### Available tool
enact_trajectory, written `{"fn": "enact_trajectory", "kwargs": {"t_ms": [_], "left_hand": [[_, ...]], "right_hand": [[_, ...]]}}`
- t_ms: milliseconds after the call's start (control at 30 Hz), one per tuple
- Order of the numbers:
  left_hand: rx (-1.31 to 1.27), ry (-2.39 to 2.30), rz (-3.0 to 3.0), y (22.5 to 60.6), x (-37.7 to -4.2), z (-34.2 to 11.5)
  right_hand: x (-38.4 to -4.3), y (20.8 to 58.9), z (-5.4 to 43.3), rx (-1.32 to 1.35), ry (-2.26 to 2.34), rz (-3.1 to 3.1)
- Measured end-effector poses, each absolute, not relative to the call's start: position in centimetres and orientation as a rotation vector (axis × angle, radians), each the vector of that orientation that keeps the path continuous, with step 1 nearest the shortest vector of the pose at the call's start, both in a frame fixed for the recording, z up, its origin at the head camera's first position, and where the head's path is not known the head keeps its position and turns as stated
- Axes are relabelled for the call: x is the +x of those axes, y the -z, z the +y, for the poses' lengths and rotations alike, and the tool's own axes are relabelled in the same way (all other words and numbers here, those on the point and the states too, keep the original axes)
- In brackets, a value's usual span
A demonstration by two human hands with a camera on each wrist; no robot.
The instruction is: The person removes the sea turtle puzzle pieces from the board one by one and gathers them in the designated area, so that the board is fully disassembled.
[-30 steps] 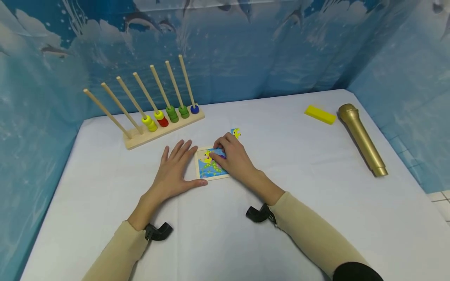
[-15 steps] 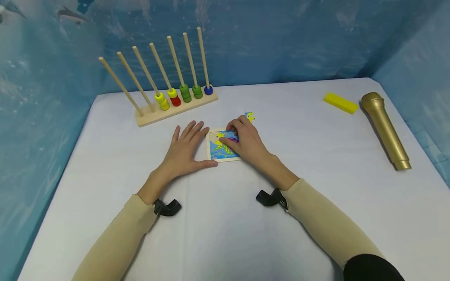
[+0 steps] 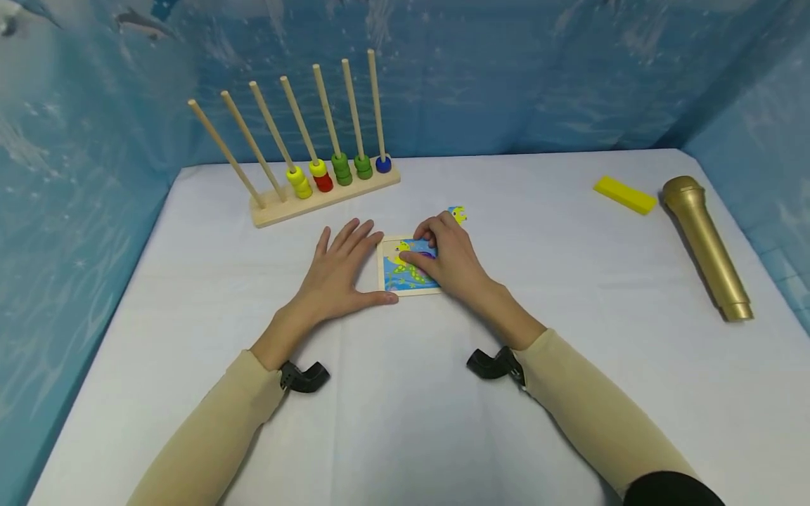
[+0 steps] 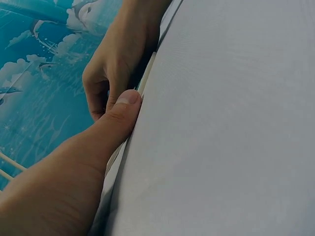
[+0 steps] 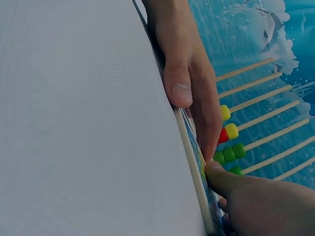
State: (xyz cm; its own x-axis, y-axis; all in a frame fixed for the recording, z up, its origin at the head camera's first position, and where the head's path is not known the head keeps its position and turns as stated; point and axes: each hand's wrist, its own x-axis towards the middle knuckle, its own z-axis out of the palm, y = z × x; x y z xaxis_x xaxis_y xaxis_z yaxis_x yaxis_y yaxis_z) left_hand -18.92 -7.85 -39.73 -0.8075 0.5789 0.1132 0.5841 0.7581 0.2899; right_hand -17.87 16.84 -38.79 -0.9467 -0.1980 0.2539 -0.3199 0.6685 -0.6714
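Observation:
A small picture puzzle (image 3: 405, 279) in a pale wooden frame lies on the table, with yellow and green figures on blue. My left hand (image 3: 335, 274) spreads its fingers along the frame's left side, index tip at the upper corner and thumb (image 4: 127, 101) at the lower one. Over the puzzle's right half, my right hand (image 3: 458, 260) pinches a puzzle piece between thumb (image 5: 219, 177) and curled fingers; the hand hides most of it. Just beyond that hand lies a loose blue and yellow puzzle piece (image 3: 458, 213), partly covered.
A wooden abacus stand (image 3: 329, 200) with upright pegs and several coloured beads stands at the back left. Toward the right rear lie a yellow block (image 3: 625, 195) and a gold microphone-shaped object (image 3: 707, 246). A blue ocean-print curtain (image 3: 481, 77) hangs behind the white-covered table (image 3: 405, 422).
The head view has shifted, so the table things appear lower left to right-of-before positions. Both hands keep nearly the same places on the puzzle.

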Motion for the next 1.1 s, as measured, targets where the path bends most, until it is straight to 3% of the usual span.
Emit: {"fn": "enact_trajectory", "kwargs": {"t_ms": [500,1100], "left_hand": [[-0.977,0.506,-2.919,39.54,-18.9,-7.95],[-0.978,0.509,-2.915,39.61,-18.93,-8.0]], "right_hand": [[-17.97,39.38,16.33,0.669,-1.076,-2.658],[-18.32,38.54,16.16,0.655,-1.051,-2.789]]}}
